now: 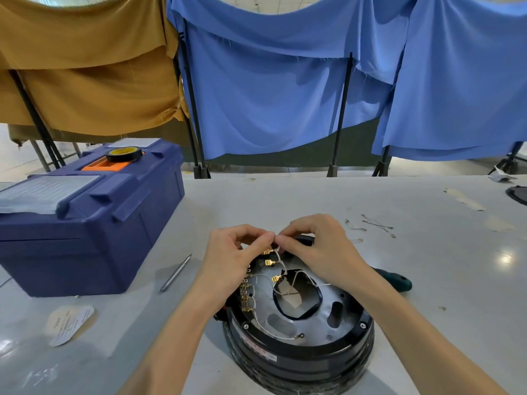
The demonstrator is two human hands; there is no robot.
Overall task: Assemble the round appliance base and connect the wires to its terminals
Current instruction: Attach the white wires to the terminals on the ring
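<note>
A round black base (299, 354) sits on the gray desk (285, 195), close to the person, low in the middle of the view. Its top is a gray metal plate (322, 317) with a few holes in it. Small gold clips (245, 297) stand in a row along the left edge of the plate. Thin white wires (282, 260) loop over the plate, and some of them end in gold clips too.

Both hands are over the far edge of the base. The left hand (236, 252) and the right hand (316, 246) meet fingertip to fingertip. Each grip pinches the same thin white wire between thumb and finger. The wire hangs down from the fingers to the plate.

A green-handled screwdriver (396, 280) lies on the desk just behind the right wrist. A thin metal rod (176, 272) lies to the left of the left hand. A big blue toolbox (85, 223) stands on the left side of the desk, with a roll of black tape (124, 154) on its lid. A white paper tag (68, 323) lies in front of the box. A few loose wires (376, 225) lie on the desk to the right. Blue cloth (285, 95) and brown cloth (85, 67) hang behind the desk.
</note>
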